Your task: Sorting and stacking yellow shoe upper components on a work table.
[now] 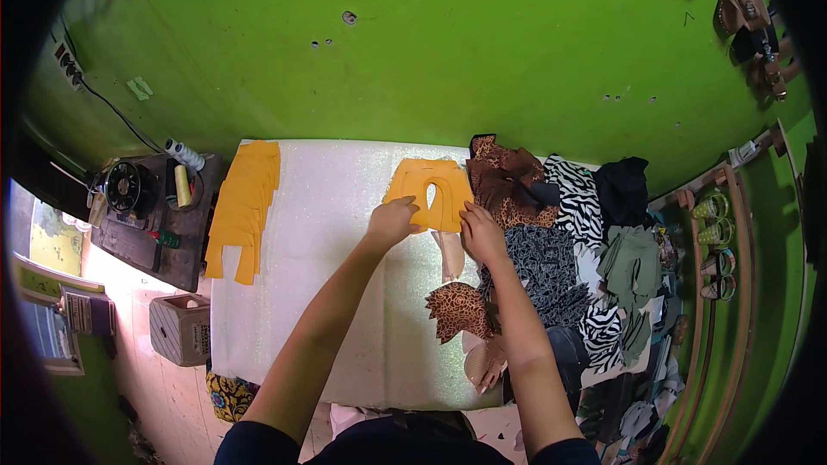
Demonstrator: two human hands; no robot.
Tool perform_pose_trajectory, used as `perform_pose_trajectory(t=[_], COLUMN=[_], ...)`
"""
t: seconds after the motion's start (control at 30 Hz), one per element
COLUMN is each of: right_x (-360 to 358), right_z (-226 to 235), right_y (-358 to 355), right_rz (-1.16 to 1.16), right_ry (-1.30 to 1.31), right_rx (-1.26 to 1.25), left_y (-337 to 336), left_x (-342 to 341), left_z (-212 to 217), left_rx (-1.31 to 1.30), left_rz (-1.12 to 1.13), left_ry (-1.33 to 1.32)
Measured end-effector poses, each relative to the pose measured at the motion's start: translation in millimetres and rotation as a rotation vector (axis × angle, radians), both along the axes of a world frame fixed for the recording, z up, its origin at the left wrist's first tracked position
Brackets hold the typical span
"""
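An orange cut piece [429, 188] with a keyhole-shaped slot lies on the white work table [336, 232], near its far edge. My left hand [392, 222] pinches its lower left corner. My right hand [482, 235] presses on its lower right corner. Both forearms reach in from the bottom edge. A fanned stack of matching orange pieces [241, 207] lies along the table's left side, well away from both hands.
Piles of patterned cut pieces, leopard [504, 176], zebra [575, 194], black and grey-green, cover the table's right side. A leopard piece [457, 310] lies near my right forearm. A black sewing machine [129, 194] and a thread spool stand left. Shoes sit on a shelf [719, 241] at right.
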State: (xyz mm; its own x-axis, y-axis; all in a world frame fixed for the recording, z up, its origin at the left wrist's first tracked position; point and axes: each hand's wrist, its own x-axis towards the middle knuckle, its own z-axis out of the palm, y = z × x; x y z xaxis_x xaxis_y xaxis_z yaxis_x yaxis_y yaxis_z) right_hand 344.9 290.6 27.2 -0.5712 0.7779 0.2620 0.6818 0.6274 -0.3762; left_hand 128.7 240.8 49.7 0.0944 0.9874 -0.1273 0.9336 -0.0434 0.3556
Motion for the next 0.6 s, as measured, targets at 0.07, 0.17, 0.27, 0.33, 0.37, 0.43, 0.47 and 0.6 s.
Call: perform_pose_trajectory(t=[0.07, 0.17, 0.27, 0.33, 0.37, 0.43, 0.47, 0.6], right_x=[-0.7, -0.7, 3.2, 4.3, 4.3, 2.1, 1.7, -5.8], right_z=[1.9, 5.2, 5.7, 6.0, 4.1, 1.7, 3.1, 21.1], right_y=[1.2, 0.8, 0.2, 3.5, 4.4, 4.1, 5.3, 7.7], right_rz=[-0.028, -0.034, -0.001, 0.038, 0.038, 0.001, 0.000, -0.099], right_ry=[0.034, 0.039, 0.028, 0.016, 0.017, 0.026, 0.025, -0.006], right_rx=[-0.038, -0.057, -0.026, -0.015, -0.010, 0.031, 0.031, 0.000], left_y=[3.9, 4.3, 1.3, 0.9, 1.1, 2.9, 3.9, 1.9], left_x=[-3.1, -3.9, -4.1, -6.2, -6.7, -4.2, -1.8, -0.4], left_z=[1.8, -4.3, -5.9, -9.9, -11.2, -6.4, -1.0, 10.0], left_rx=[-0.024, -0.067, -0.122, -0.030, 0.052, 0.022, -0.012, 0.163], left_rz=[0.016, 0.020, 0.032, 0.037, 0.044, 0.090, 0.136, 0.205], left_ry=[-0.028, -0.019, -0.057, -0.084, -0.114, -0.122, -0.130, -0.116])
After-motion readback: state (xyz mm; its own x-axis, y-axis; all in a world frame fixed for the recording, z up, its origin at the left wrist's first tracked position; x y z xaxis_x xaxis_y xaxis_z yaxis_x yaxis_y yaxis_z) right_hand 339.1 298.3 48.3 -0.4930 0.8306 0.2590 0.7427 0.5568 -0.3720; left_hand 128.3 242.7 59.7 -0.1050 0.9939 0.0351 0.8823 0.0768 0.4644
